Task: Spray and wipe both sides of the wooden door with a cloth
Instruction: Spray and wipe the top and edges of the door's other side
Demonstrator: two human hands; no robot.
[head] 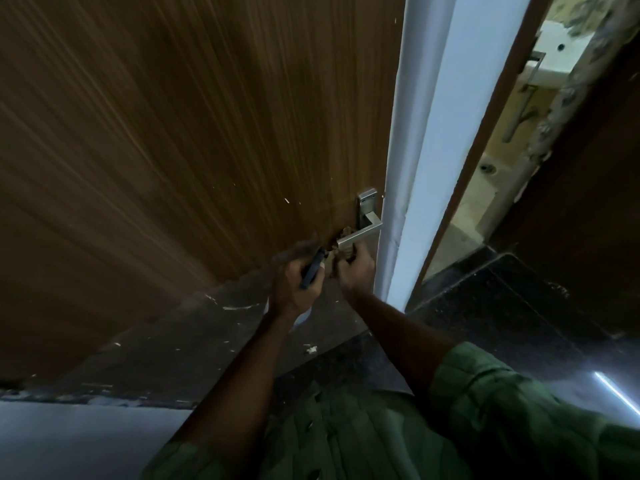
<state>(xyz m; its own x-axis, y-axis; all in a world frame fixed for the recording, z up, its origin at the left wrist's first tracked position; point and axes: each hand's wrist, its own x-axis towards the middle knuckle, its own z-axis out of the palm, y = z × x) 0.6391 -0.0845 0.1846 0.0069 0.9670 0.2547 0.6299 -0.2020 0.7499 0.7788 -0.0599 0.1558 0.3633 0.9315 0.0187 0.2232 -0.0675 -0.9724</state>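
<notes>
The door point(173, 133) fills the upper left; its handle point(360, 233) sits mid-frame, both hands just below it.

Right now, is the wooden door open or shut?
Open. The door stands swung away from the white frame, and a room shows through the gap beside it.

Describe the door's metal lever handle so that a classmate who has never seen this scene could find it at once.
Start at the wooden door and follow its right edge down beside the white frame. Just above both hands sits the lever handle, the only shiny silver, angular fitting on the brown surface.
</notes>
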